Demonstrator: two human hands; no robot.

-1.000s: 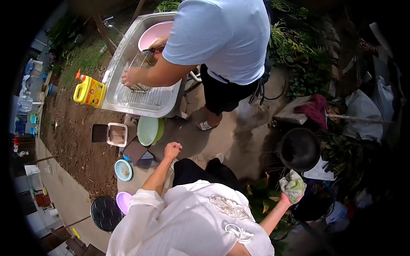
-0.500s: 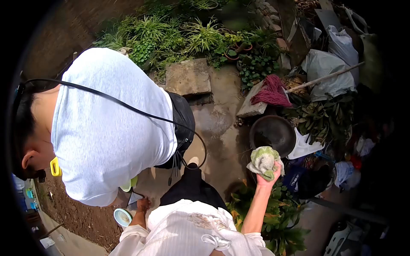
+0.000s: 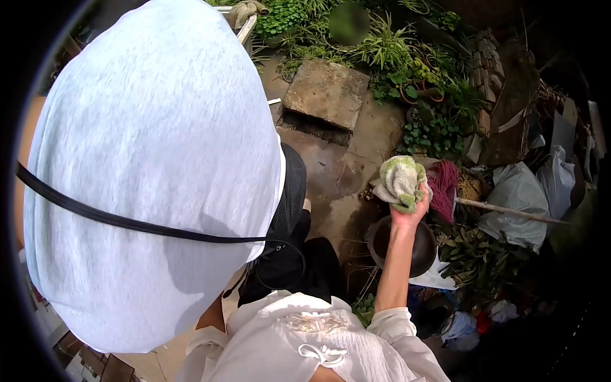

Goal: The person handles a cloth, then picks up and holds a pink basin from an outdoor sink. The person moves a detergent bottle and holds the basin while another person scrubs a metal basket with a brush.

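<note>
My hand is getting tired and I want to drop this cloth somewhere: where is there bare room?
The top of the stone block, bordered by plants and paving. Also the paving between that block, the cloth and the pan. Right of these it is crowded: mop, sacks. The co-worker's back hides much of the left.

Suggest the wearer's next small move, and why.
Probably a small shift right, with the cloth in the right hand: the co-worker's back crowds the left side and hides the left hand, and a black cable loops close to the wearer's legs.
</note>
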